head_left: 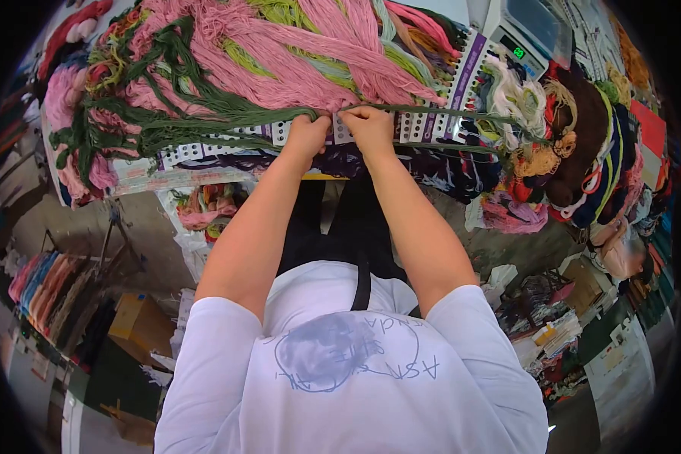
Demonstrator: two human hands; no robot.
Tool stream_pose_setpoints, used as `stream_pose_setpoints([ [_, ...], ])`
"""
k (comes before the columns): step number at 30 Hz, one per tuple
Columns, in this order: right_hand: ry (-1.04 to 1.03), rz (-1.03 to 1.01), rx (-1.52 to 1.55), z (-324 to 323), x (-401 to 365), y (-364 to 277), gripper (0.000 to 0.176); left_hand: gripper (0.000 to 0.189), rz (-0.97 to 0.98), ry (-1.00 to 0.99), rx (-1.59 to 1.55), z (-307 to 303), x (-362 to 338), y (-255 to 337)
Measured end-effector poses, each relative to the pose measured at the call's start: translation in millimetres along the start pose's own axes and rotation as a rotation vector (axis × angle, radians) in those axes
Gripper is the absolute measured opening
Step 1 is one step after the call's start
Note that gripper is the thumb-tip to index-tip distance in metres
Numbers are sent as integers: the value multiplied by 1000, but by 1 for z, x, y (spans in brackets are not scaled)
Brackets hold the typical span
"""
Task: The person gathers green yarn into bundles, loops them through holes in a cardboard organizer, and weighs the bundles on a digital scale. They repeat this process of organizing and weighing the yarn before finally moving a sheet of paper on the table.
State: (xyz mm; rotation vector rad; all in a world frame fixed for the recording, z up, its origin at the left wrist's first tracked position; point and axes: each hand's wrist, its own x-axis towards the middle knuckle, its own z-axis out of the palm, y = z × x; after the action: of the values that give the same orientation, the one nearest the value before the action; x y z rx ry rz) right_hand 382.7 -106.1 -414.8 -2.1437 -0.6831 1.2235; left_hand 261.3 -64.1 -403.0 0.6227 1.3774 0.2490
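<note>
My left hand [306, 141] is closed, with its fingertips pinching dark green yarn [227, 119] at the front edge of the table. Just beside it, my right hand [370, 130] is also closed in a pinch on the green yarn, whose strands run on to the right. Between and beneath the hands lies a white and purple card strip [424, 127] with rows of holes. Pink yarn [310, 64] is heaped right behind both hands. Exactly how the strands pass through my fingertips is too small to tell.
A scale [518, 47] with a green digital readout stands at the back right. Cream-white yarn [518, 98] and mixed coloured bundles lie to the right. Dark purple yarn [461, 168] lies along the front edge. At far right another person's arm [620, 253] shows.
</note>
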Motion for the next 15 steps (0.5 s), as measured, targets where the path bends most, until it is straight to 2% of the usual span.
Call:
stream_pose_setpoints([
  [3, 66, 54, 36, 3, -4, -3, 16, 8, 6, -43, -36, -1, 0, 1],
  [5, 182, -1, -34, 4, -8, -8, 16, 10, 35, -58, -57, 0, 3, -1],
  [7, 181, -33, -28, 7, -11, -5, 14, 10, 33, -58, -43, 0, 6, -2],
  [9, 292, -269, -147, 10, -15, -3, 11, 12, 51, -56, -14, -1, 8, -4],
  [12, 242, -600, -221, 10, -28, -1, 11, 12, 39, -73, -43, -3, 9, -3],
  [15, 186, -564, -192, 4, -32, 2, 17, 11, 47, -30, -28, -2, 10, -4],
])
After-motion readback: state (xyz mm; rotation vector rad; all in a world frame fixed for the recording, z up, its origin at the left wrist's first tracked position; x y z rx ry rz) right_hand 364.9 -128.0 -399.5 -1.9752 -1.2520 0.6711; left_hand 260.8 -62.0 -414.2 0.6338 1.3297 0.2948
